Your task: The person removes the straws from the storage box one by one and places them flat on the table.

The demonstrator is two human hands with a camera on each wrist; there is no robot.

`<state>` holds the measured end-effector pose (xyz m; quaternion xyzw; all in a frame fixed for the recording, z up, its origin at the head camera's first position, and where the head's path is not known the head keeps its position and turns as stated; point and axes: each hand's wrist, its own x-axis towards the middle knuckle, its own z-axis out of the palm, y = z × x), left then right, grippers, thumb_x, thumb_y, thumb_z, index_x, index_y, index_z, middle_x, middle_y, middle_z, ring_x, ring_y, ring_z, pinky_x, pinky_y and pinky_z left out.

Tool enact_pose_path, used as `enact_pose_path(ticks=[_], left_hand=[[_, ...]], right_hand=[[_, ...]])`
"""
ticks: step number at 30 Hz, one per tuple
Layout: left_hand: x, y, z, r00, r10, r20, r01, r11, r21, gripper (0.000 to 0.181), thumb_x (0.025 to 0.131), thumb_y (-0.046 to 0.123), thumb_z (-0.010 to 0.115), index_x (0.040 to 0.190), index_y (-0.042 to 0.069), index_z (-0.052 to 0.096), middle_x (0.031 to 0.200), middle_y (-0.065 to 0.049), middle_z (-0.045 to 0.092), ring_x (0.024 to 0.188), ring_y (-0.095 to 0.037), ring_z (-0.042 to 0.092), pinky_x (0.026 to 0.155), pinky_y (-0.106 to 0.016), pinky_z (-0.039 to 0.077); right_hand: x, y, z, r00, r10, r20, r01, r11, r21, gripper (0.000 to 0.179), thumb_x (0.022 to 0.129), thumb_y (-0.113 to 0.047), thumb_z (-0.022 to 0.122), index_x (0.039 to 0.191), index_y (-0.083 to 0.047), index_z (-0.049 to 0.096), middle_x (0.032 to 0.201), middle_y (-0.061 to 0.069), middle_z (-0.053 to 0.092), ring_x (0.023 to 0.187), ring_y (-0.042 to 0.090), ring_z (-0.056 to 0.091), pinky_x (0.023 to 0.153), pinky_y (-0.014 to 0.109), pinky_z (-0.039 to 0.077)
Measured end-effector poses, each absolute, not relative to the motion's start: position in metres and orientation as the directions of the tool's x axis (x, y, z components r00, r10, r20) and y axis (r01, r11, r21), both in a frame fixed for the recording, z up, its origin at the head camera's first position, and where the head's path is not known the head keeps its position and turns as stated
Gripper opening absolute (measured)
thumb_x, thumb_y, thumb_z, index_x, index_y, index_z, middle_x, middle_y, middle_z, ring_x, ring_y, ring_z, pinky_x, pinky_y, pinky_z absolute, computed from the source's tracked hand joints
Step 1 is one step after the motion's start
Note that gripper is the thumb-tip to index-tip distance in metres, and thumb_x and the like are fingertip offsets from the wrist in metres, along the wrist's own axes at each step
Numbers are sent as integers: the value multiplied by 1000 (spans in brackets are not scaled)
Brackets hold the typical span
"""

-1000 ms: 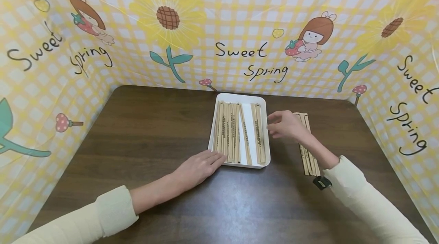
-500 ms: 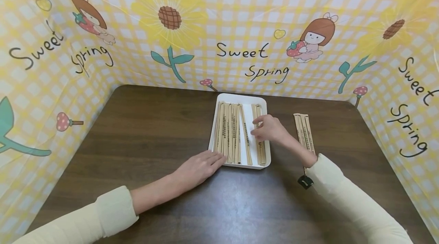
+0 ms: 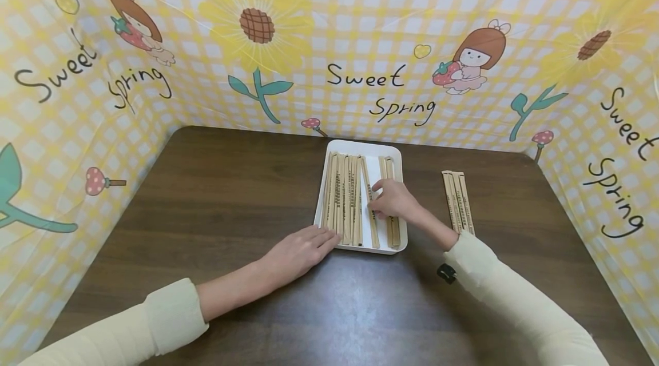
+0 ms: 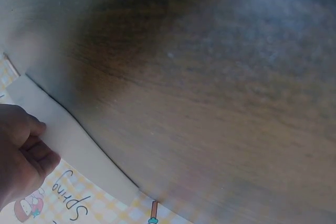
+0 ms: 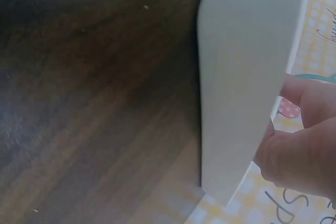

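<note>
A white tray (image 3: pixel 365 247) holds slim brown paper-wrapped sticks, with a row of several sticks (image 3: pixel 342 200) on its left side, a few (image 3: pixel 393 234) at the right wall and a lone slanted stick (image 3: pixel 375 234) between them. My right hand (image 3: pixel 396 200) is over the tray, thumb and forefinger spread apart at the middle of that slanted stick. In the right wrist view the white tray wall (image 5: pixel 247 77) hides the fingertips. My left hand (image 3: pixel 296 251) rests on the tray's front left corner, fingers extended over the rim.
Several more wrapped sticks (image 3: pixel 455 200) lie on the brown table (image 3: pixel 231 183) right of the tray, partly covered by the right sleeve (image 3: pixel 479 263). A black clip-like piece (image 3: pixel 446 273) is at the right cuff. Yellow checked cloth (image 3: pixel 360 11) walls in the table.
My right hand has moved left from beside the tray, over its right wall, to the slanted stick. The sticks on the table have come further into view. The left hand stays put.
</note>
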<state>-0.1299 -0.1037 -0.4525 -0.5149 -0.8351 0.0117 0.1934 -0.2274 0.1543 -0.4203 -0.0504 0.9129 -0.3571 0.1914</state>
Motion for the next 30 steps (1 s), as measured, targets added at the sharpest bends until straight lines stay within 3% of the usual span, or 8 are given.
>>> enact_pose_path(ticks=[13, 20, 30], left_hand=[[-130, -103, -452, -392, 863, 317, 854, 470, -223, 38, 92, 3, 66, 129, 1, 64, 122, -12, 67, 114, -23, 63, 99, -36, 49], [-130, -103, -451, -395, 865, 309, 856, 469, -219, 39, 92, 2, 66, 130, 0, 64, 123, -12, 67, 115, -24, 63, 100, -36, 48], [-130, -103, -451, -391, 865, 315, 859, 466, -213, 38, 91, 2, 66, 129, -1, 64, 122, -13, 67, 114, -25, 63, 99, -37, 49]], right_hand=[[-225, 154, -426, -937, -216, -275, 14, 762, -647, 41, 84, 1, 63, 124, 7, 57, 68, 8, 69, 54, 15, 67, 52, 25, 54], [-225, 156, -422, -943, -197, -269, 10, 790, -613, 42, 85, -2, 65, 126, 7, 58, 64, 5, 68, 53, 14, 67, 55, 26, 54], [-226, 166, -410, -945, -162, -283, 58, 770, -635, 46, 85, -2, 63, 130, 5, 58, 80, 11, 70, 60, 19, 70, 58, 30, 58]])
